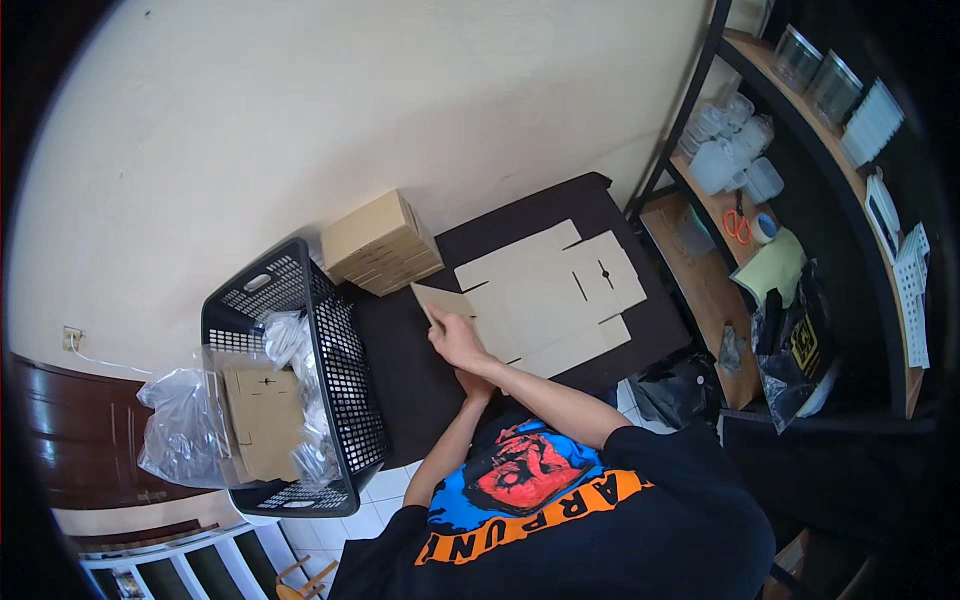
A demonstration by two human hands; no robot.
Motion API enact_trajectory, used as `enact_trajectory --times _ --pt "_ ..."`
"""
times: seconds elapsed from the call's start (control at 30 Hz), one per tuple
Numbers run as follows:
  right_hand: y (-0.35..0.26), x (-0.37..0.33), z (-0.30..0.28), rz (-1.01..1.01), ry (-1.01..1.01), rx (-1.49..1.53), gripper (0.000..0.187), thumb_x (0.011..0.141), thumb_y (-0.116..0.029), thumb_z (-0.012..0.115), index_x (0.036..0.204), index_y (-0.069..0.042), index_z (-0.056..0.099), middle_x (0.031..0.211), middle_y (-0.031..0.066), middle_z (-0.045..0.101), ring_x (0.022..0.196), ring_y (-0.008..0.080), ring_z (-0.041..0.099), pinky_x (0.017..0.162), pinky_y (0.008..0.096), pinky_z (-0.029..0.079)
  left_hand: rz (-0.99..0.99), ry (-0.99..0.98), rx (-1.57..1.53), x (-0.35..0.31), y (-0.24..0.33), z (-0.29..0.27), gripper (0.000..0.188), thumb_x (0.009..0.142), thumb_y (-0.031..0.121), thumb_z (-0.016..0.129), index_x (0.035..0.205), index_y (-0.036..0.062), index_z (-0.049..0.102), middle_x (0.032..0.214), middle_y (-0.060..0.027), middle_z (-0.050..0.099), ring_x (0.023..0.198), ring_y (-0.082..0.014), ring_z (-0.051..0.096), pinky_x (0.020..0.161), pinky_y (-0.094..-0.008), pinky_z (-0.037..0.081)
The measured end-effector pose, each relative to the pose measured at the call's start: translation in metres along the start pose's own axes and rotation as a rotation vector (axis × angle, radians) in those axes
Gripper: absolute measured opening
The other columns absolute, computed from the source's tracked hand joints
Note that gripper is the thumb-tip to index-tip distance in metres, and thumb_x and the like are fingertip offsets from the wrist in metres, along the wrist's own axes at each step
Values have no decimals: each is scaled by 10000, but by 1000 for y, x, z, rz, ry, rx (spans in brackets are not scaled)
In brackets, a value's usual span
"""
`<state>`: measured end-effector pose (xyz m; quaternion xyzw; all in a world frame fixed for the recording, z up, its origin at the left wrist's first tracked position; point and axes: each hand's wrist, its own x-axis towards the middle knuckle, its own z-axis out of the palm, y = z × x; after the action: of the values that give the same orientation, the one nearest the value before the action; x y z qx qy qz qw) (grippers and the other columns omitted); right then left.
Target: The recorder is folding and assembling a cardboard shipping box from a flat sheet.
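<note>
A flat, die-cut cardboard box blank (540, 290) with dark slots lies on the dark table. Its left flap stands tilted up, and my right hand (460, 342) is closed on that flap at its near end. My left hand (474, 384) is beneath my right wrist, close to the blank's near left edge. Its fingers are hidden behind the right hand and forearm, so what it touches does not show.
Folded cardboard boxes (380, 245) are stacked by the wall. Left of the table stands a black plastic basket (345, 380) holding clear bags and a cardboard piece (262, 420). Shelves (700, 190) on the right carry plastic containers, orange scissors (737, 225) and a tape roll (764, 228).
</note>
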<state>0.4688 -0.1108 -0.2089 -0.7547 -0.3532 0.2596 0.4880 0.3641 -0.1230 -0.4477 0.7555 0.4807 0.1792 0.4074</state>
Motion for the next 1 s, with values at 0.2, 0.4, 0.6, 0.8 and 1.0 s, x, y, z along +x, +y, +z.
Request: enact_trajectory --times 0.2,0.4,0.6,0.8,1.0 --pt "38 5 15 -77 -267 110 828 1000 -315 577 1658 43 225 1711 318 218 1619 415 168 1320 433 151 255 -48 63 4 7 -15 626 1002 213 676 1512 20 369 1518 -168 473 1353 -277 493 1103 -443 432" --pt "55 14 4 -6 -352 441 993 898 -416 654 1685 -17 200 1744 291 147 1639 392 91 1318 429 124 323 86 -107 -12 90 -45 745 920 86 688 1576 26 339 1558 -254 452 1410 -348 532 1116 -507 469" --pt "89 10 -8 50 -237 788 885 897 -478 643 1601 5 409 1606 195 457 1495 287 398 1237 383 277 140 -169 -95 -11 128 -59 1009 861 46 680 1684 71 98 1589 -314 430 1185 -489 673 958 -523 580" --pt "123 5 -67 489 -265 1402 743 896 -553 610 1436 -44 570 1390 157 612 1262 307 583 1105 465 454 361 -178 518 -1 122 -45 1109 860 210 750 1685 12 35 1683 -382 191 1492 -559 358 1251 -574 310" --pt "192 -6 -118 584 -76 1605 565 1044 -387 601 1474 -26 544 1401 166 645 1321 324 598 1100 468 512 273 -465 773 -7 162 -45 1117 950 690 599 1677 -20 135 1701 -360 177 1589 -513 170 1296 -613 104"
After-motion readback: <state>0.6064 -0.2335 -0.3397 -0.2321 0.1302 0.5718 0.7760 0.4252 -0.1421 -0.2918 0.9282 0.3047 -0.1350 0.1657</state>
